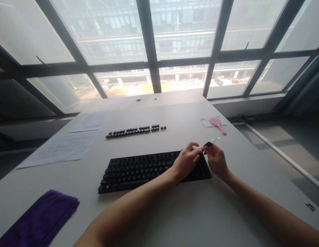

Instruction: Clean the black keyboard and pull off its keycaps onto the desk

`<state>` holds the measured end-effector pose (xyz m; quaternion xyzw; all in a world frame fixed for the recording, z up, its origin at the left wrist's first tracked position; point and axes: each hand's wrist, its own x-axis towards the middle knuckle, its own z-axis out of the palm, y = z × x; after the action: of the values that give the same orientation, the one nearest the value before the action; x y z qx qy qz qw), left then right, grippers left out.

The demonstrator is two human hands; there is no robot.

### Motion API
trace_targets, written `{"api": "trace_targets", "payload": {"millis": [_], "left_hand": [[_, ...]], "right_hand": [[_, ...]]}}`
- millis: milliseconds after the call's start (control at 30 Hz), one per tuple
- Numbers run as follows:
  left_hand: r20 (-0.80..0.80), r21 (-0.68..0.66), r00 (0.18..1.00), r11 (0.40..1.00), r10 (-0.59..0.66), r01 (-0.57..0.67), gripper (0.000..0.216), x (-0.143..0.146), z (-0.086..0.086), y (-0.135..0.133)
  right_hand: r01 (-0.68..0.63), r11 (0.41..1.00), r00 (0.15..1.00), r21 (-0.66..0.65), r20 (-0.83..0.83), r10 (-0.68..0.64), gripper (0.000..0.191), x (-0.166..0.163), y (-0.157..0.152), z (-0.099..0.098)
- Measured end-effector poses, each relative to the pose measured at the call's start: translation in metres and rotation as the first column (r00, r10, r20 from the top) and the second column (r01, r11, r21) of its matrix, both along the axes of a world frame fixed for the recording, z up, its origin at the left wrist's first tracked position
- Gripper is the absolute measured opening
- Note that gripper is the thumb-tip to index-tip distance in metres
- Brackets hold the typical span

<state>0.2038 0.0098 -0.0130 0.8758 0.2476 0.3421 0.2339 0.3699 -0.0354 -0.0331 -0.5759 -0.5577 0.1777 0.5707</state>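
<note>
Over the right end of a black keyboard (141, 169), my two hands meet. My right hand (216, 160) is closed on a keycap puller (208, 144) with a black handle and thin wire ends pointing away to the upper right. My left hand (187, 159) reaches across the keyboard, its thumb and fingertips drawn together beside the puller; whatever lies between them is too small to make out. Switches look bare along the keyboard's back row, while the nearer rows carry keycaps. Behind the keyboard, loose black keycaps (133, 131) are lined up in rows on the white table.
A pink hairbrush (218, 125) lies on a clear plastic bag (206, 122) at the right. Paper sheets (64, 145) cover part of the left side. A folded purple cloth (39, 219) rests at the near left. Windows stand beyond the table (159, 212).
</note>
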Motion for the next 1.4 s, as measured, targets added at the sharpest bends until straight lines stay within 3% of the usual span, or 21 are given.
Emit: {"api": "trace_targets", "payload": {"millis": [267, 433, 533, 700, 833, 933, 1167, 1400], "left_hand": [[-0.026, -0.053, 0.999, 0.998, -0.048, 0.046, 0.026, 0.0, 0.008, -0.002], [0.027, -0.111, 0.999, 0.994, 0.018, -0.015, 0.013, -0.009, 0.025, 0.005], [-0.018, -0.156, 0.996, 0.983, 0.091, -0.093, 0.011, -0.024, 0.042, 0.029], [-0.136, 0.071, 0.953, 0.962, 0.271, -0.264, 0.02, -0.054, 0.058, 0.109], [-0.263, 0.168, 0.908, 0.943, 0.325, -0.289, 0.029, -0.069, 0.047, 0.171], [-0.326, 0.167, 0.886, 0.942, 0.33, -0.29, 0.032, -0.073, 0.032, 0.198], [-0.384, 0.133, 0.852, 0.934, 0.357, -0.331, 0.035, -0.077, 0.007, 0.213], [-0.412, 0.114, 0.842, 0.937, 0.347, -0.33, 0.039, -0.082, 0.002, 0.216]], "right_hand": [[-0.019, 0.999, 0.999, -0.028, -0.046, 0.017, 0.027, -0.001, 0.001, 0.0], [-0.029, 0.999, 1.0, -0.024, 0.001, 0.029, 0.027, -0.003, 0.0, -0.002], [-0.042, 0.999, 0.999, -0.028, 0.021, 0.043, 0.028, -0.004, -0.001, -0.002], [-0.059, 0.998, 0.998, -0.03, 0.014, 0.06, 0.028, -0.005, -0.001, -0.002], [-0.069, 0.997, 0.998, -0.039, 0.003, 0.07, 0.029, -0.005, -0.001, -0.003], [-0.083, 0.996, 0.996, -0.042, -0.014, 0.083, 0.03, -0.005, -0.002, -0.003], [-0.099, 0.993, 0.995, -0.057, -0.017, 0.099, 0.03, -0.004, -0.003, -0.001], [-0.1, 0.993, 0.994, -0.066, -0.042, 0.097, 0.03, -0.006, -0.004, 0.001]]}}
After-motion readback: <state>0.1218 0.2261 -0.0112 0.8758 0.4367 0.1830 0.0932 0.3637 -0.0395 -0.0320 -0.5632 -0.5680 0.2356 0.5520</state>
